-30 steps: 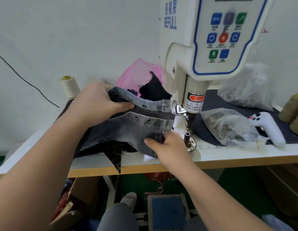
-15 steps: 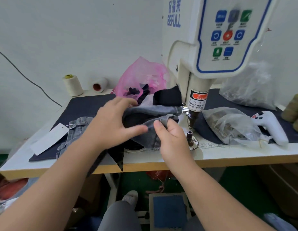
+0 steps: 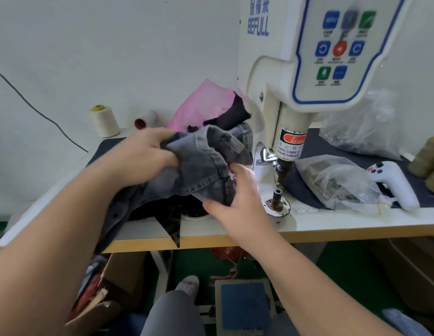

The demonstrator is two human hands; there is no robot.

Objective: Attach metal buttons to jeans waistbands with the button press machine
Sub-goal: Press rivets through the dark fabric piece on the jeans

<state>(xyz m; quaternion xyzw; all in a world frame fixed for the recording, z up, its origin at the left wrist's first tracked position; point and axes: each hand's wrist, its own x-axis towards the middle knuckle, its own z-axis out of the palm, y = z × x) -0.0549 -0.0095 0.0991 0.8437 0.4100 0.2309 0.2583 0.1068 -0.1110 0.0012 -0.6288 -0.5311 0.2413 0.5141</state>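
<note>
1. A worker's left hand grips a bunched pair of grey jeans at centre frame, fingers curled into the denim, while the right hand pinches the fabric's lower right edge between thumb and fingers.
2. The jeans hang partly over the table, just left of the button press machine that fills the upper right of the frame.
3. The lower die stands bare beneath the punch; no denim lies over it yet.
4. The waistband appears crumpled in the bundle, and whether this pair already carries its button cannot be told.
5. Judging by the frame, pressing is still ahead: the waistband must be found, laid over the die and struck.
6. A clear bag of metal parts lies right of the die; a foot pedal waits at the bottom.
</note>
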